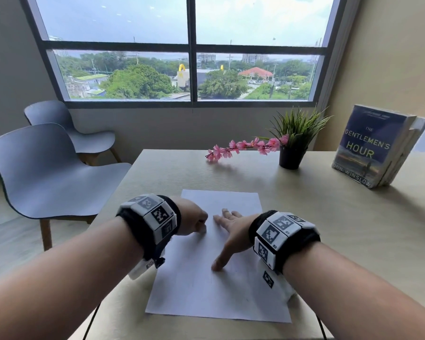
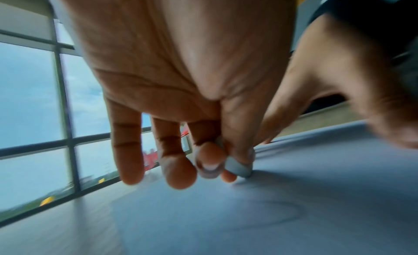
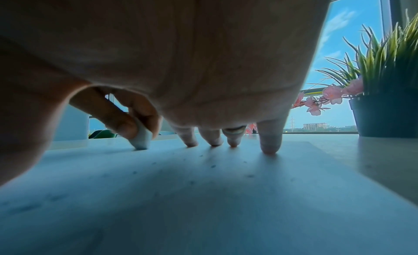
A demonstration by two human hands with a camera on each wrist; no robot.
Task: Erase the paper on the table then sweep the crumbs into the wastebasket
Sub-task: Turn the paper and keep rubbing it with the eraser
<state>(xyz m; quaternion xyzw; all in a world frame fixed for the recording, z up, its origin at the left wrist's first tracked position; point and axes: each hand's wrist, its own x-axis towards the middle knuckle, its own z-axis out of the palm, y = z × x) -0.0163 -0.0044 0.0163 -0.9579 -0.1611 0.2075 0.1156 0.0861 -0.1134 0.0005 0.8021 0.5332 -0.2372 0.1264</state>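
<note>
A white rectangular sheet of paper (image 1: pixel 216 278) is lying flat on the pale wood-grain table (image 1: pixel 329 229), close to the near edge, and both hands are working on it. The left hand (image 1: pixel 193 218) is curling its thumb and forefinger around a small white eraser (image 2: pixel 238 166), pinching it and pressing its lower tip against the paper; in the left wrist view the remaining fingers (image 2: pixel 127 151) are hanging loosely above the sheet. The right hand (image 1: pixel 231 231) is lying spread and flat on the paper just beside the left, its straight fingertips (image 3: pixel 269 146) and thumb touching the sheet and gripping nothing. In the right wrist view small dark eraser crumbs (image 3: pixel 212 166) are lying scattered over the paper under the palm, and a faint pencil curve (image 2: pixel 282 216) is showing on the sheet in the left wrist view. At the far side of the table a green grassy plant in a dark pot (image 1: pixel 292 148) is standing with a spray of pink artificial blossoms (image 1: pixel 243 147) leaning out to its left, and a stack of books with a blue-covered paperback (image 1: pixel 368 148) in front is propped upright at the right. Two grey moulded chairs (image 1: pixel 47 168) are standing left of the table beneath a large window (image 1: pixel 192 47).
</note>
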